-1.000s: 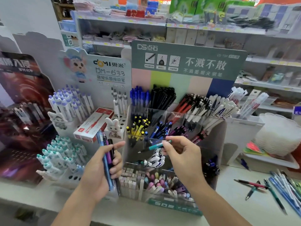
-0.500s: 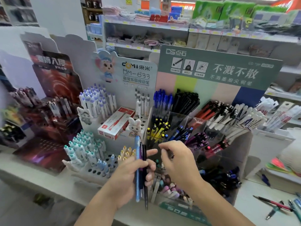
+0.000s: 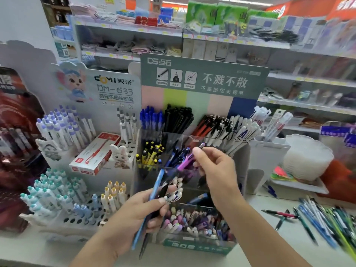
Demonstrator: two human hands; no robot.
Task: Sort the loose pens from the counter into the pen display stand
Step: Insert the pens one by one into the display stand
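**At the counter: purple pen over the stand, two more in the left hand**

In front of the clear pen stand (image 3: 194,245), the right hand (image 3: 215,168) pinches a purple pen (image 3: 185,161) between thumb and fingertips. The pen is tilted, its upper end near the thumb tip, its lower end pointing down-left over the stand's middle row of compartments, close to the dark blue pens (image 3: 177,154) there. Whether it touches them cannot be told.

The left hand (image 3: 138,214) sits lower, its fingers curled round two pens: a blue pen (image 3: 152,201) and a black pen (image 3: 163,189). Both stick out above and below the fist, leaning up to the right, their lower ends hanging before the stand's front edge.

The stand is tiered. Its back row has blue, black, red and white pens; the middle row has yellow-and-black ones beside the dark blue; the front bin holds pastel pens.

On the counter (image 3: 269,237) to the right, well apart from both hands, lies a blurred heap of loose pens (image 3: 323,222), mostly blue and green, with a red one (image 3: 279,213) at its near side.

Left of the stand is a white peg rack (image 3: 81,218) with capped pens, and a red-and-white box (image 3: 94,153) resting on it.
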